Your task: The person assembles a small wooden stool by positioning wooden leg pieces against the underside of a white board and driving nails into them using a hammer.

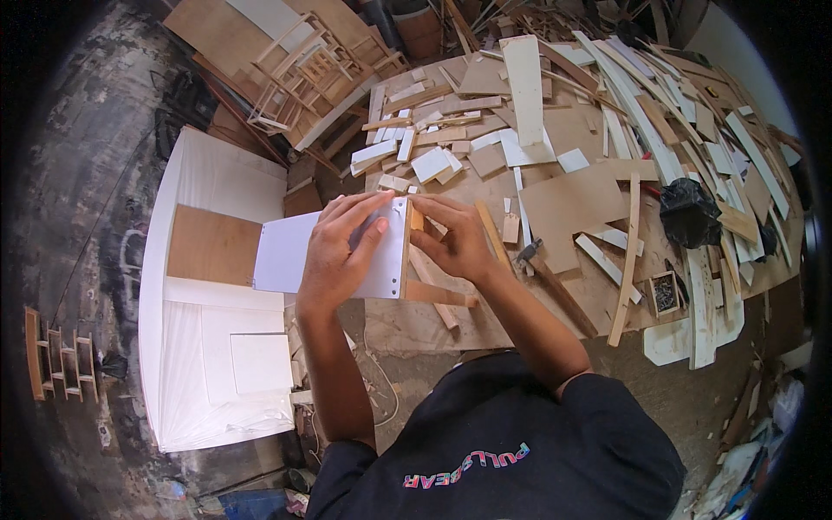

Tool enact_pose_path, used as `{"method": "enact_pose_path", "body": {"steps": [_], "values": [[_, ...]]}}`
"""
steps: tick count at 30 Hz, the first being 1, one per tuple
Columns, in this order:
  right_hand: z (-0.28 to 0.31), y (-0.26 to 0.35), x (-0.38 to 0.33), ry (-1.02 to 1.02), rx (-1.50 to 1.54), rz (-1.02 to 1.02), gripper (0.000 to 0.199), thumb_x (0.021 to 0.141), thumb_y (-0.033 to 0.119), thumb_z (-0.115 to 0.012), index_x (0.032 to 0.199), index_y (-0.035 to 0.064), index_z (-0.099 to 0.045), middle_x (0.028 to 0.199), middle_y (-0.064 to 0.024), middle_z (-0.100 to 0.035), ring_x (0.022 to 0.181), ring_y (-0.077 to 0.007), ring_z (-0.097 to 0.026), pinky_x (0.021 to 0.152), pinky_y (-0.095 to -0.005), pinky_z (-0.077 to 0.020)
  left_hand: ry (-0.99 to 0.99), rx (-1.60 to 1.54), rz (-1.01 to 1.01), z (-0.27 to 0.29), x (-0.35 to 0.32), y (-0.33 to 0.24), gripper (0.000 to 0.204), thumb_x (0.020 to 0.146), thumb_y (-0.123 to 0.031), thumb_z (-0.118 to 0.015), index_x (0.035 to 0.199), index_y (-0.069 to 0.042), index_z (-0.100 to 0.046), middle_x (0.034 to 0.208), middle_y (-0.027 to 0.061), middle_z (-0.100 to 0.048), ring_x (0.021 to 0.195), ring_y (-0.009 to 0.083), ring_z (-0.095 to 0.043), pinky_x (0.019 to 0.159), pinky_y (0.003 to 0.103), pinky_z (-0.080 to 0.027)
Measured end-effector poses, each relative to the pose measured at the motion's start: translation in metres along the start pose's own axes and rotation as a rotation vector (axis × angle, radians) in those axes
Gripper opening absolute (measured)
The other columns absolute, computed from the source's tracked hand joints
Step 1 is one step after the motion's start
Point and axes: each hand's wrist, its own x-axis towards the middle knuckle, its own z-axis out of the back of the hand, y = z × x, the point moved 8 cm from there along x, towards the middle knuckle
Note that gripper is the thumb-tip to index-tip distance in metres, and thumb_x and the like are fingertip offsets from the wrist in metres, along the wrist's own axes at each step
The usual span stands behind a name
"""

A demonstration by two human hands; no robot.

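Note:
My left hand [334, 250] lies over a white panel [282, 247]; its fingers reach the far corner and its thumb rests on the panel's face. My right hand [457, 240] grips the wooden strip [407, 260] along the panel's right edge, fingertips near the same corner. Small dark holes or screw heads dot that edge. Together, panel and wood form a box-like piece, held at the table's left edge. What lies under the fingers at the corner is hidden. A hammer [548, 286] lies on the table to the right of my right hand.
Wood offcuts and white strips cover the worktable [572, 204]. An upright white board [523, 95] stands at the back. To the right are a black plastic bag [689, 212] and a small box of nails or screws [665, 293]. A large white cabinet-like piece [217, 364] stands left.

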Motion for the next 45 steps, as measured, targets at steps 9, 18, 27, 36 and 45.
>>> {"method": "enact_pose_path", "body": {"steps": [9, 18, 27, 36, 45], "values": [[0.001, -0.009, 0.004, 0.119, 0.024, -0.150, 0.045, 0.086, 0.009, -0.083, 0.127, -0.0058, -0.071, 0.124, -0.0256, -0.074, 0.111, -0.0346, -0.076, 0.093, -0.0380, -0.0584, 0.029, 0.058, 0.009, -0.001, 0.005, 0.001, 0.036, 0.103, -0.017, -0.064, 0.138, -0.008, -0.071, 0.132, 0.0149, -0.072, 0.124, 0.0307, -0.066, 0.107, 0.040, -0.049], [0.003, -0.009, 0.008, 0.136, 0.033, -0.129, 0.044, 0.087, 0.009, -0.084, 0.126, -0.0056, -0.071, 0.123, -0.0248, -0.075, 0.110, -0.0351, -0.076, 0.092, -0.0380, -0.0587, -0.003, 0.029, 0.012, 0.000, 0.007, -0.001, 0.035, 0.102, -0.018, -0.065, 0.134, -0.005, -0.073, 0.129, 0.0155, -0.073, 0.121, 0.0321, -0.065, 0.107, 0.041, -0.048], [0.008, 0.001, 0.012, 0.109, 0.026, -0.097, 0.045, 0.083, 0.004, -0.083, 0.126, -0.0025, -0.071, 0.118, -0.0209, -0.076, 0.107, -0.0330, -0.076, 0.097, -0.0386, -0.0571, -0.013, 0.010, 0.011, 0.000, 0.006, -0.001, 0.035, 0.101, -0.020, -0.066, 0.132, -0.004, -0.073, 0.127, 0.0156, -0.074, 0.119, 0.0328, -0.065, 0.107, 0.042, -0.047], [0.010, -0.004, 0.003, 0.178, -0.038, -0.126, 0.052, 0.079, 0.007, -0.088, 0.127, -0.0011, -0.070, 0.120, -0.0217, -0.075, 0.108, -0.0364, -0.075, 0.094, -0.0395, -0.0577, 0.010, 0.068, -0.028, -0.001, 0.008, -0.001, 0.038, 0.103, -0.021, -0.064, 0.137, -0.005, -0.071, 0.131, 0.0170, -0.072, 0.121, 0.0318, -0.068, 0.105, 0.039, -0.050], [-0.010, -0.089, -0.058, 0.602, -0.277, -0.427, 0.045, 0.077, 0.019, -0.091, 0.116, 0.0070, -0.071, 0.106, -0.0172, -0.075, 0.104, -0.0411, -0.070, 0.089, -0.0465, -0.0561, 0.008, 0.058, -0.024, -0.002, 0.012, 0.004, 0.039, 0.104, -0.024, -0.063, 0.137, -0.005, -0.071, 0.132, 0.0176, -0.072, 0.121, 0.0300, -0.068, 0.106, 0.038, -0.050]]}}
